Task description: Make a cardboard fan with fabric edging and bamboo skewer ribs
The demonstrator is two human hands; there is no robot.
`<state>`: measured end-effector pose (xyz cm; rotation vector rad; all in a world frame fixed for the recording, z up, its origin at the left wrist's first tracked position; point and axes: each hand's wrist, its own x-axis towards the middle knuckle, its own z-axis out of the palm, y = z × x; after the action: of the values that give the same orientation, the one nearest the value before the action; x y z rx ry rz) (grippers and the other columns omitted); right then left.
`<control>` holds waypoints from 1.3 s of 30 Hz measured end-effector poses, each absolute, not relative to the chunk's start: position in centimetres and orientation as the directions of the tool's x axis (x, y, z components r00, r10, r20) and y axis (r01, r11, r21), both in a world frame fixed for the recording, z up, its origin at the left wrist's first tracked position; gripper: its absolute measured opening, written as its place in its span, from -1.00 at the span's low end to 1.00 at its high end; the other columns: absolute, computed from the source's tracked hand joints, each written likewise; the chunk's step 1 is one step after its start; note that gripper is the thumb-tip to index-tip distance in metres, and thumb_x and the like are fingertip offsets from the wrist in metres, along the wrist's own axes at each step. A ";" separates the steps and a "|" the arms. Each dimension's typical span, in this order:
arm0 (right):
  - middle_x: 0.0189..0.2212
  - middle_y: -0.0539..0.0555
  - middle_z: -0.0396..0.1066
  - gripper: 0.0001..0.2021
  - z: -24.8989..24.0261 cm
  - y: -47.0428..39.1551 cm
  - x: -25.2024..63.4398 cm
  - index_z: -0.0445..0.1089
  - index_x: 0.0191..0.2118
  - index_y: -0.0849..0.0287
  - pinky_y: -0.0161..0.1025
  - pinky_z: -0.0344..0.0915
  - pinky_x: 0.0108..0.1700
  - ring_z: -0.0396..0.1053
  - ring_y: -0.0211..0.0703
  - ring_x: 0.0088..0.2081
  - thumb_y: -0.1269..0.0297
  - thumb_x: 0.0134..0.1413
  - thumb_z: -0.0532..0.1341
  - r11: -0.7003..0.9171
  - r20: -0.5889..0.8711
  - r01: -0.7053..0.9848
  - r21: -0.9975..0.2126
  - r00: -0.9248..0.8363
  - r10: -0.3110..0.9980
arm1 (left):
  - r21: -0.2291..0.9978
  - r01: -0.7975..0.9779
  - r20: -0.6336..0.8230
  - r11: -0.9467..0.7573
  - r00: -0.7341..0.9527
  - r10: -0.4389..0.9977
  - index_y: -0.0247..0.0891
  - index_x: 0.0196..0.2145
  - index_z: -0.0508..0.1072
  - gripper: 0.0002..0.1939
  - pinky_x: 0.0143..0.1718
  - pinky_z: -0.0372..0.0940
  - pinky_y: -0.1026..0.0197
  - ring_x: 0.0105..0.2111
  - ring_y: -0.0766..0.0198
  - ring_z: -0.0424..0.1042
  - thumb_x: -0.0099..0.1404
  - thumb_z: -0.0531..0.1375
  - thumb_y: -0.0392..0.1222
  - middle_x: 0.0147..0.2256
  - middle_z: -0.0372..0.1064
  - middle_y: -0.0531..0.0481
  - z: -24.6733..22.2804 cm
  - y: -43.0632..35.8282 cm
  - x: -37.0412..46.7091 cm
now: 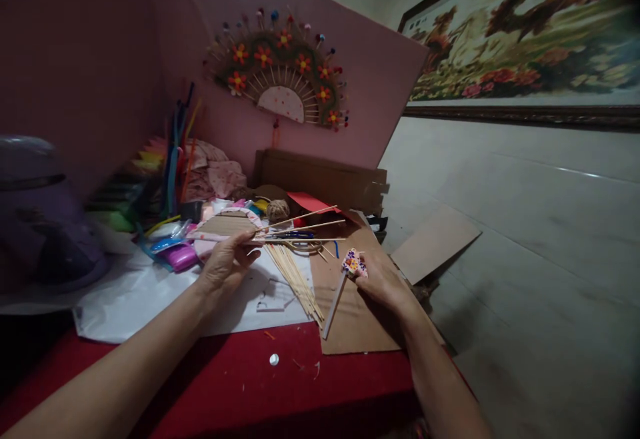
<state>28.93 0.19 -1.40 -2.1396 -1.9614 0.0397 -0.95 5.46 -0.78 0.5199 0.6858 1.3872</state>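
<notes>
My left hand (227, 262) grips a half-round piece of corrugated cardboard (227, 224) edged with pale spotted cloth. Several thin wooden sticks (310, 228) fan out from it to the right. In my right hand (383, 284) is a small flower-patterned glue gun (354, 262), with a long whitish glue stick (334, 306) slanting down from it; my fingers are closed around its body. Between the hands, a bundle of loose wooden sticks (295, 279) lies on the white sheet. Blue-handled scissors (300, 236) rest behind the sticks.
A flat cardboard sheet (360, 326) covers the table's right side, over red cloth (225, 386). Behind stand colored pipe cleaners (177, 146), a yarn ball (278, 210) and packets (180, 257). A decorated stick fan (280, 102) hangs on the pink board. A purple container (45, 226) stands left.
</notes>
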 end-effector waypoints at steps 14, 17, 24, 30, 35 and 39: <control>-0.60 -0.02 0.27 -0.75 3.4 -4.8 31.2 0.32 -0.34 0.21 -0.41 -0.02 -0.70 0.10 -0.35 -0.67 0.13 -0.08 0.22 0.049 0.121 0.188 -0.981 0.391 0.912 | 0.835 -0.546 -0.031 0.068 0.077 0.997 -0.42 -0.54 0.43 -0.86 -0.78 -0.02 0.44 -0.71 0.46 0.26 -0.03 0.29 -0.28 -0.65 0.32 0.04 -0.1 4.6 -0.4; -0.48 0.04 0.37 -0.68 5.9 -7.1 29.2 0.31 -0.18 0.14 -0.45 0.00 -0.76 0.10 -0.39 -0.69 0.04 0.01 0.16 0.111 0.100 -0.054 -0.992 0.180 0.978 | 0.848 -0.521 -0.020 0.096 0.149 0.989 -0.47 -0.49 0.47 -0.83 -0.74 0.07 0.42 -0.67 0.43 0.30 -0.07 0.30 -0.28 -0.59 0.39 -0.05 0.3 4.0 0.1; -0.62 -0.08 0.23 -0.67 6.5 -6.8 23.3 0.34 -0.29 0.23 -0.44 0.08 -0.76 0.07 -0.45 -0.75 0.03 -0.02 0.22 -0.080 -0.085 0.036 -0.996 -0.155 0.984 | 0.907 -0.420 0.130 0.009 0.300 0.945 -0.42 -0.53 0.46 -0.88 -0.66 0.17 0.34 -0.63 0.33 0.35 0.05 0.21 -0.28 -0.63 0.40 -0.11 -0.2 2.7 1.0; -0.67 -0.08 0.20 -0.62 5.4 -5.8 21.5 0.35 -0.40 0.27 -0.45 0.03 -0.79 0.07 -0.44 -0.76 -0.03 0.01 0.17 -0.104 -0.151 0.226 -0.969 -0.204 0.967 | 0.930 -0.364 0.172 -0.049 0.315 0.933 -0.43 -0.55 0.47 -0.87 -0.62 0.22 0.29 -0.58 0.25 0.38 0.07 0.19 -0.30 -0.58 0.44 -0.18 0.0 2.1 1.4; -0.69 -0.10 0.17 -0.62 5.9 -5.3 20.8 0.31 -0.46 0.24 -0.46 0.03 -0.80 0.07 -0.43 -0.77 -0.05 0.01 0.15 -0.089 -0.158 0.273 -0.958 -0.242 0.957 | 0.933 -0.353 0.178 -0.064 0.301 0.937 -0.43 -0.52 0.51 -0.86 -0.59 0.28 0.24 -0.55 0.17 0.43 0.04 0.22 -0.26 -0.57 0.46 -0.21 0.3 1.9 1.5; -0.73 -0.12 0.12 -0.63 6.1 -5.0 20.5 0.28 -0.48 0.22 -0.46 0.07 -0.79 0.05 -0.42 -0.75 -0.04 0.04 0.13 -0.072 -0.155 0.327 -0.942 -0.238 0.959 | 0.933 -0.337 0.228 -0.128 0.275 0.934 -0.38 -0.47 0.55 -0.88 -0.60 0.30 0.25 -0.53 0.15 0.46 0.03 0.24 -0.28 -0.56 0.47 -0.18 0.1 1.9 1.6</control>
<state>20.48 -4.98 6.08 -1.4016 -1.5943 1.3263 1.59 1.87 0.11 1.2307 0.6537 1.2346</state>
